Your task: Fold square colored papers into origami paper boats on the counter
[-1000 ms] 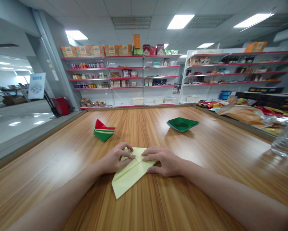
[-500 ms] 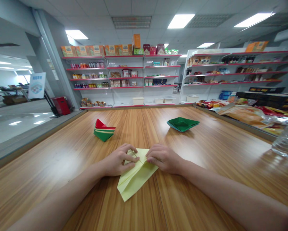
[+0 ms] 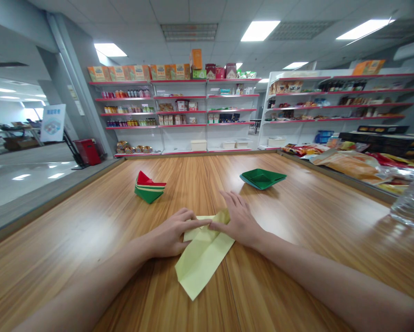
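Observation:
A folded sheet of pale yellow paper [image 3: 205, 258] lies slantwise on the table in front of me, one corner pointing toward me. My left hand [image 3: 174, 233] grips its left part, the index finger stretched across the fold and the thumb lower at the edge. At the upper right of the sheet is my right hand [image 3: 241, 219], open, with fingers spread upward and the thumb pressing on the paper beside the left fingertip. A raised flap of the sheet rests against the right palm. The fingers partly hide the fold.
Nested folded paper boats [image 3: 149, 188] in red, yellow and green stand at the left. Folded green paper [image 3: 263, 178] lies at the right on the wooden table [image 3: 124, 286]. A clear plastic bottle [image 3: 412, 203] and packaged snacks [image 3: 352, 166] are at the right edge. Stocked shelves [image 3: 179, 110] stand behind.
The right fingers have gone from bent on the paper to spread and raised. The left index finger has stretched to the right. The sheet has shifted slightly right and toward me, its fold opened wider.

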Tool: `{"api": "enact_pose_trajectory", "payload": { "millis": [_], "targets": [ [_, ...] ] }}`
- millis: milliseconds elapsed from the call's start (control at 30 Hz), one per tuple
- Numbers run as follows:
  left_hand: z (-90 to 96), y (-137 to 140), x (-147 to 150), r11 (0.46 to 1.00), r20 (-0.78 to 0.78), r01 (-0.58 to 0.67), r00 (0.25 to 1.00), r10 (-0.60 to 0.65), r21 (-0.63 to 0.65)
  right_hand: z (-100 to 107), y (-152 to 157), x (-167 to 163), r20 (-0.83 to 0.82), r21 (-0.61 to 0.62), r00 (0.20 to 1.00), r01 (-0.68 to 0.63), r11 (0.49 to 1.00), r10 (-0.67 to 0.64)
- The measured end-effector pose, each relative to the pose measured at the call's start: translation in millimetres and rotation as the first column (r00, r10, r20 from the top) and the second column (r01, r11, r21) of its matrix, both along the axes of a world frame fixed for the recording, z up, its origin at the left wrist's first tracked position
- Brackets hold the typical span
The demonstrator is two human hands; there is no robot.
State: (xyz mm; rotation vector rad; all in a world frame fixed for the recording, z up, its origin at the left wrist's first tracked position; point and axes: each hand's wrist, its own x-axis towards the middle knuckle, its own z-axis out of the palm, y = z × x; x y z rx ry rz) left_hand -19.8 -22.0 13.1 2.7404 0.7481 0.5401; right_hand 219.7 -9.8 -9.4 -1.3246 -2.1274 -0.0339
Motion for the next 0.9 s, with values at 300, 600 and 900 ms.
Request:
{"api": "enact_pose_trajectory", "payload": {
  "millis": [300, 600, 900],
  "targets": [
    [-3.4, 3, -3, 0.999, -0.052, 0.035, 0.998, -0.033, 0.029, -14, 9, 4, 0.05, -0.166, 0.994, 0.107, 0.98, -0.101],
    [1.7, 0, -1, 0.982, -0.23, 0.092, 0.972, -0.052, 0.167, -21, 19, 13, 0.082, -0.047, 0.942, 0.331, 0.942, -0.327],
    [3.5, 1, 3, 0.972, -0.311, 0.051, 0.95, 0.023, 0.229, -4, -5, -2, 0.19, -0.039, 0.978, 0.096, 0.995, -0.087]
  ]
}}
